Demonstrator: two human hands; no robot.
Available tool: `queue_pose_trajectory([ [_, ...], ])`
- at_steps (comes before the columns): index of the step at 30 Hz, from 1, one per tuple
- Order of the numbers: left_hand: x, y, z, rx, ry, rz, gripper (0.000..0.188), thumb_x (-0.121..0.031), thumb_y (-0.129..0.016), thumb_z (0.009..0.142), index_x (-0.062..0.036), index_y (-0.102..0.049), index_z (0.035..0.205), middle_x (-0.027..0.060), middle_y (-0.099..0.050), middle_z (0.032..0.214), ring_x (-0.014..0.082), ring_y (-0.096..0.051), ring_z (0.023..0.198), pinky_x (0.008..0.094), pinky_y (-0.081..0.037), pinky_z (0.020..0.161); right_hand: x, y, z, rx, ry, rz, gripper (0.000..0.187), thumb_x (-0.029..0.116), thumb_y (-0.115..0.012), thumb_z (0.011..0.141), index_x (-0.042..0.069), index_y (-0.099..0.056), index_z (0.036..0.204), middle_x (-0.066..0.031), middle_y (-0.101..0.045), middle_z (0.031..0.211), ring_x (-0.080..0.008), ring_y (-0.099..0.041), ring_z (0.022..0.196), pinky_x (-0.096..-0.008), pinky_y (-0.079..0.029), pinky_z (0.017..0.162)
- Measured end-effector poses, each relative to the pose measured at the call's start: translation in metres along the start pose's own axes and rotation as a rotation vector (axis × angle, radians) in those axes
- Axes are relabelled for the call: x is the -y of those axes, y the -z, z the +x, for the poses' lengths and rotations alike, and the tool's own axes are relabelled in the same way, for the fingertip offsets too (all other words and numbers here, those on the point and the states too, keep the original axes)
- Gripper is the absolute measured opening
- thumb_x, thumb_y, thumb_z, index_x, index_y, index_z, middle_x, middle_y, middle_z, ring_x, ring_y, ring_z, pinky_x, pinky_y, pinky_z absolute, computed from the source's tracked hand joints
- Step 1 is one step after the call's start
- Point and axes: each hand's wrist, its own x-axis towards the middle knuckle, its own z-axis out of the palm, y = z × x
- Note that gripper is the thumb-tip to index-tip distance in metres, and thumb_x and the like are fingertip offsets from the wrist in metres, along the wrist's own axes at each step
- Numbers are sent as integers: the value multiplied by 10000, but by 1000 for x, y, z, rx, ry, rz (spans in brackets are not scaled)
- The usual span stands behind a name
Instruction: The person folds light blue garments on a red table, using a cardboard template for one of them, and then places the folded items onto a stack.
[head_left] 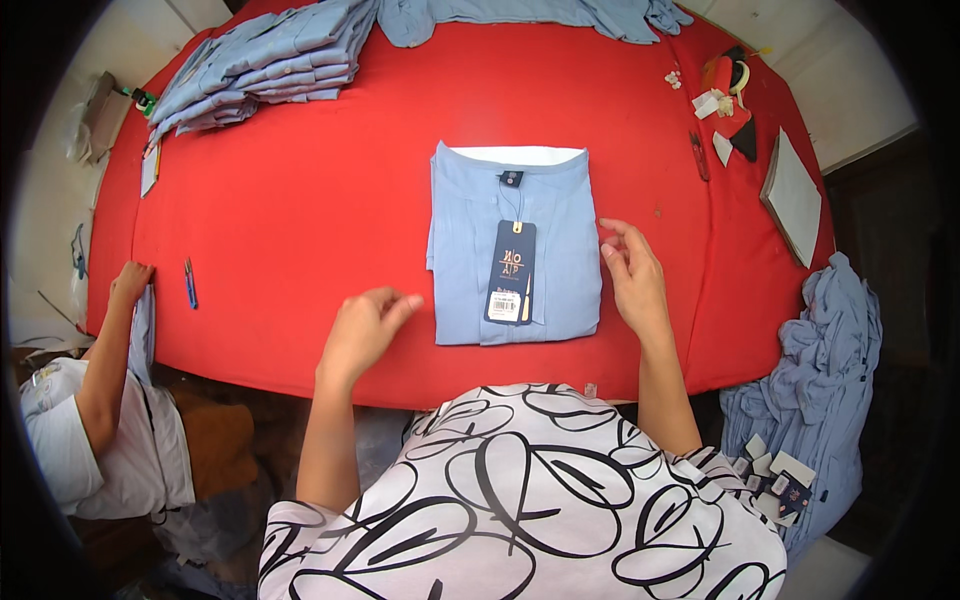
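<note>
A light blue shirt (462,240), folded into a neat rectangle, lies flat in front of me with its neckline at the far end. A dark navy hang tag (513,270) with a white sticker hangs by a cord from the neck and rests on the shirt's front. My left hand (365,328) hovers just off the shirt's lower left side, empty, its fingers loosely apart. At the right edge is my right hand (634,270), open with bent fingers; its fingertips are very close to the cloth, and contact cannot be made out.
The table has a red cover (300,200). Folded blue shirts (275,65) are stacked at the far left. Thread snips (190,284) lie left, scissors (698,156) and a white board (793,200) right. Blue garments (810,370) hang at right. Another person's arm (112,340) rests at the left edge.
</note>
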Motion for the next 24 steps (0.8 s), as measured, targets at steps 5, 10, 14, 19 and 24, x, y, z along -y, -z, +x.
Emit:
queue_pose_trajectory([
  [5, -5, 0, 66, 113, 17, -478, 450, -272, -594, 985, 50, -524, 1292, 184, -700, 959, 235, -707, 794, 345, -581, 737, -16, -18, 45, 114, -146, 460, 393, 125, -526, 991, 77, -515, 1381, -117, -622, 1125, -184, -622, 956, -357, -538, 857],
  [10, -14, -1, 118, 99, -135, -802, 586, -146, -610, 964, -18, -351, 1474, 214, -655, 1078, 237, -683, 907, 353, -571, 800, -18, -17, 82, 228, -292, 673, 453, 92, -538, 972, 66, -469, 1420, -126, -618, 1155, -189, -616, 1001, -353, -515, 854],
  [14, -10, -13, 149, 14, -427, -751, 654, -69, -653, 915, -85, -358, 1499, 205, -599, 1200, 200, -628, 1008, 330, -533, 890, -13, -11, 92, 310, -322, 735, 547, 49, -572, 950, 82, -406, 1470, -127, -614, 1075, -199, -614, 997, -362, -524, 822],
  [19, -33, -14, 137, -294, -247, -270, 669, -116, -715, 849, -34, -420, 1444, 206, -621, 1184, 285, -658, 1026, 378, -526, 912, -10, -7, 93, 343, -326, 747, 593, 14, -579, 938, 75, -380, 1493, -149, -609, 1124, -213, -616, 1016, -378, -528, 848],
  [24, -47, -14, 123, -125, -44, -268, 723, -177, -698, 875, -48, -335, 1487, 212, -645, 1111, 326, -651, 1032, 394, -515, 915, -18, -9, 90, 357, -281, 837, 636, -20, -577, 918, 67, -360, 1509, -187, -579, 1250, -223, -611, 1080, -387, -520, 891],
])
